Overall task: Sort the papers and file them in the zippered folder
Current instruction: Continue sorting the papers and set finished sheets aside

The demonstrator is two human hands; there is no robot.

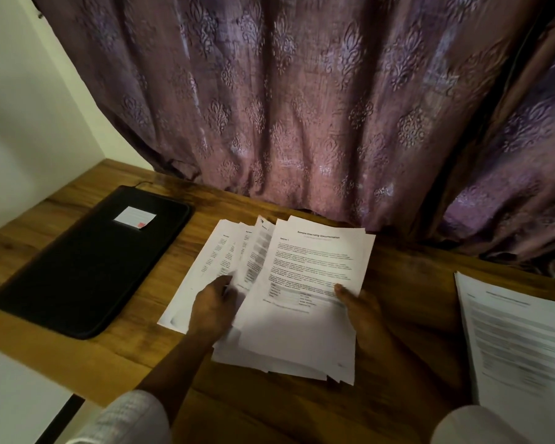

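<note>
Nearest my head camera, at the bottom edge: two pale sleeves, the left sleeve [132,418] and the right sleeve [481,427]. From them the forearms run up to the fanned stack [302,331] of printed papers at mid-desk.

Left grip [210,302]: clasped on the stack's left side, back of the hand up, fingertips tucked between the splayed sheets.

Right grip [362,312]: holding the stack's right edge, thumb pressed on the top sheet [314,261], the other fingers hidden beneath. I read the top sheet's heading as "Sample Internship Documentation"; the body text is too small for me to read.

The stack's near edge appears to rest on the desk [141,357], which is brown wood grain. Its far part fans leftward into several overlapping sheets.

- **Left of the stack, apart from it:** the black zippered folder [87,261], lying flat and closed. A white label [134,216] with a red mark sits near its far end.
- **Right of the stack, well apart:** a second pile [519,341] of printed sheets, flat on the desk and blurred in my view.
- **Behind the stack:** a purple patterned curtain [302,107] hanging down to the desk's far edge.
- **Far left of the stack, beyond the folder:** a pale wall [20,107].
</note>
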